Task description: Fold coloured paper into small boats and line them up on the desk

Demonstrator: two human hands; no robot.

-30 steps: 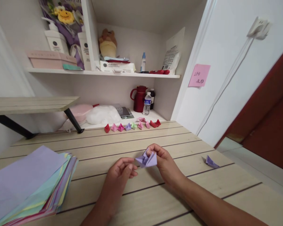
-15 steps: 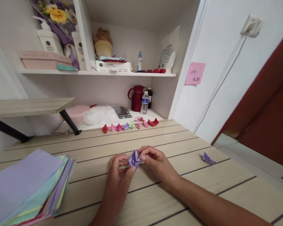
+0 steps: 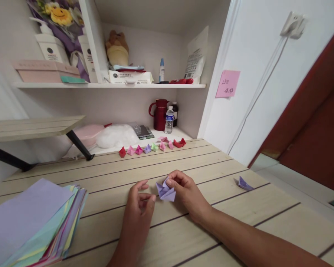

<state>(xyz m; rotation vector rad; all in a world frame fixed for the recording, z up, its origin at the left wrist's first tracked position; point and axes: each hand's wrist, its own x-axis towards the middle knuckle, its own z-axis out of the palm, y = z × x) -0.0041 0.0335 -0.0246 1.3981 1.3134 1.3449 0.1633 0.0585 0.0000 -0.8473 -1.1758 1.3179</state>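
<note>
A purple origami boat [image 3: 166,193] is pinched between the thumb and fingers of my right hand [image 3: 187,191], above the middle of the wooden table [image 3: 208,241]. Its folded flaps face me. Just to its left, my left hand [image 3: 141,202] is apart from the paper, fingers curved and a gap between thumb and fingertips. A second purple folded paper boat [image 3: 245,183] lies on the table to the right. Along the back edge runs a row of small folded paper boats, among them a red one [image 3: 122,151], a lilac one [image 3: 147,148] and a green one [image 3: 154,147].
A stack of coloured paper sheets [image 3: 30,218] lies at the left, under a low raised shelf [image 3: 33,126] on black legs. Behind the table stand a dark red jug [image 3: 159,115], a water bottle [image 3: 169,120] and a clear plastic bag [image 3: 117,135].
My left hand has let go of the purple paper boat. My right hand now holds it alone, turned so that its flaps show wider. The view has shifted slightly.
</note>
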